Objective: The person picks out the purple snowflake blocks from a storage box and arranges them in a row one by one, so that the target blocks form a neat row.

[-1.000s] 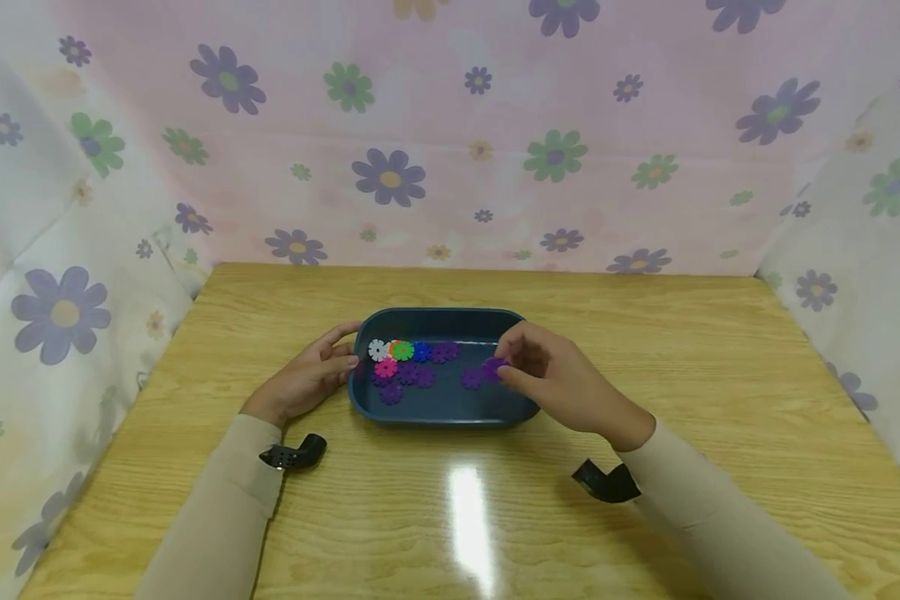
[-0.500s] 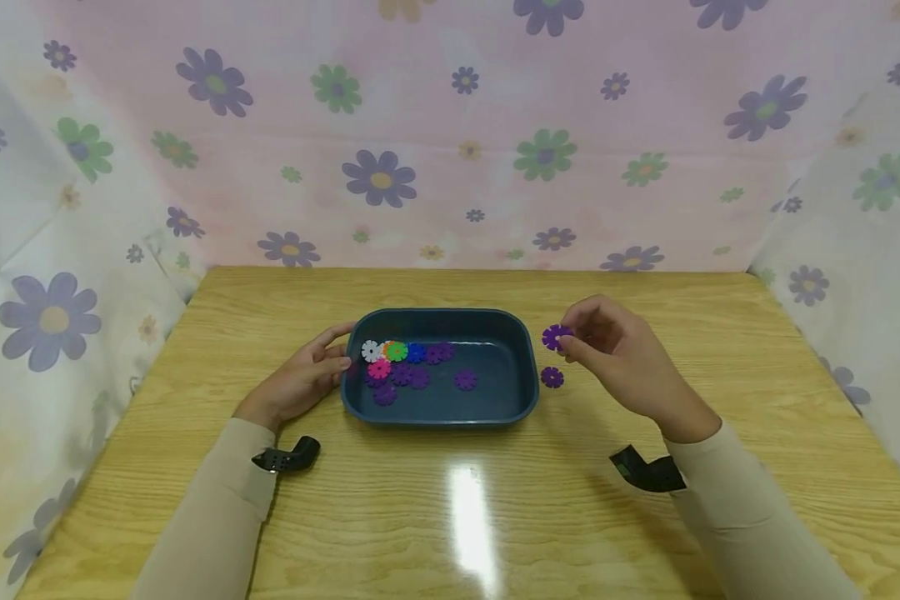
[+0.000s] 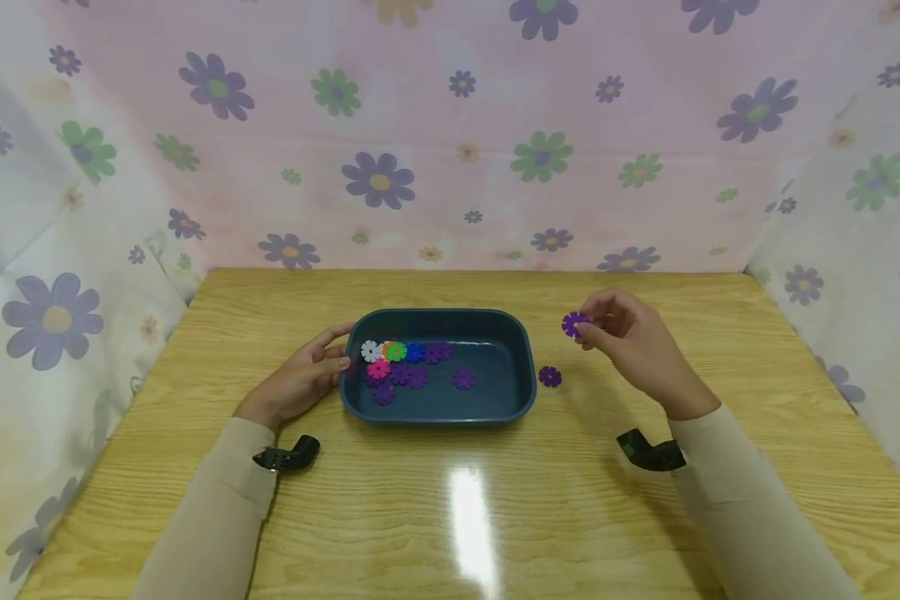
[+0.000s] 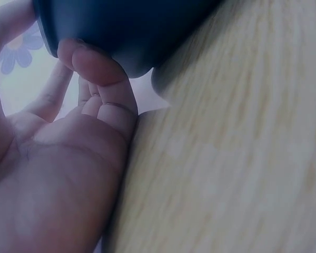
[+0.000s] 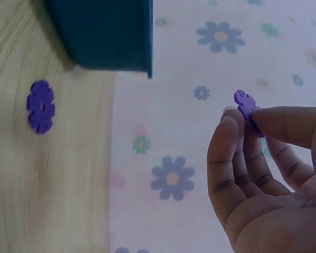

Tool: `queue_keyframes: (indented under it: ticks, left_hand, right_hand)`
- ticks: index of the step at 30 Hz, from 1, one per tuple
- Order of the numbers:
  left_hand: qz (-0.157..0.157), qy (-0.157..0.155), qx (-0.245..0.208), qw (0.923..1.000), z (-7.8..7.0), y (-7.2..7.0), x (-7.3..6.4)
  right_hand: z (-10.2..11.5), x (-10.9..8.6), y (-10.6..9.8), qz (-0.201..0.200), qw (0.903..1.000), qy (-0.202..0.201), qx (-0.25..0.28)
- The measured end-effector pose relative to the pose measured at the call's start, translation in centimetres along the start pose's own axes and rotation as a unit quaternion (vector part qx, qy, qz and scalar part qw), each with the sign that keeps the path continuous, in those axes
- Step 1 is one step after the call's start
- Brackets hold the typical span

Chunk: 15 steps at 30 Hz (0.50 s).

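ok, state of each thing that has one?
Tray: upright, open-topped, on table
Left grip: holding tray
Held purple disc: off table
Right grip: pinching that disc
Loose purple disc: flat on table, outside tray
Lone purple disc: in tray, apart from the others
Green disc: in tray, overlapping orange disc
White disc, pink disc, blue disc: in tray
Purple cluster: in tray

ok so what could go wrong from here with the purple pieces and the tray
The purple piece in the right hand is pinched between thumb and fingertips, so it might slip and drop. The loose piece lies on the table close beside the tray; if the left hand shifts the tray, it could get pushed. Inside, the green piece lies partly over others, so lifting one may drag another.
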<state>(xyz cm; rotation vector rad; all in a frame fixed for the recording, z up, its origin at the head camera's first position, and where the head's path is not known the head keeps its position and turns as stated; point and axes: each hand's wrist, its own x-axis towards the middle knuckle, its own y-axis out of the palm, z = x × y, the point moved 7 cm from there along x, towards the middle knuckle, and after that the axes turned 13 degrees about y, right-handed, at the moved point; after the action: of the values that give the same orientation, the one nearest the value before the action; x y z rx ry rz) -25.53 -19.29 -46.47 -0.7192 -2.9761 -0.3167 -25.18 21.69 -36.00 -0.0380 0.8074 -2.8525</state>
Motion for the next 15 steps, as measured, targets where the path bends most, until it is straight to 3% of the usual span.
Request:
queue_keyframes:
  ticks: [6, 15]
  left_hand:
    - [-0.003, 0.001, -0.004, 1.0000, 0.1, -0.1, 0.2]
    - [-0.003, 0.000, -0.008, 1.0000, 0.3, -0.1, 0.1]
  right_hand:
    - [-2.4, 1.1, -0.3, 0.007, 0.9988, 0.049, 0.006]
    - [-6.4, 2.1, 0.5, 0.089, 0.9881, 0.124, -0.019]
